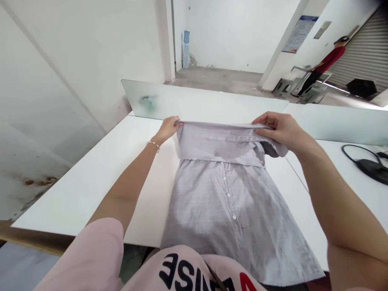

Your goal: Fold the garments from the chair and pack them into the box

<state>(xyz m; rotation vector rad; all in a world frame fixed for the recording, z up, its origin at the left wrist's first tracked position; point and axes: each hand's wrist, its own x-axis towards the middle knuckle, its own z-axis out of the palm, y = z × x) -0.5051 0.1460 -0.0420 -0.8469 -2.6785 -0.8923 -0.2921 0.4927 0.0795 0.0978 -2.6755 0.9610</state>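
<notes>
While left hand [167, 130] and right hand [280, 129] grip the gray dress [224, 202], black lettering [182, 273] marks the pink top [91, 258].

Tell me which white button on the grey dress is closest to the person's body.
The lowest button on the grey dress: it sits alone, with a wide gap below the others.

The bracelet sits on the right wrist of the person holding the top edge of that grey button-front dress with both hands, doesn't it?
Not quite: the bracelet is on the left wrist, not the right, as the head view shows. The rest stands: the left hand and right hand both hold the top edge of the grey button-front dress.
</notes>
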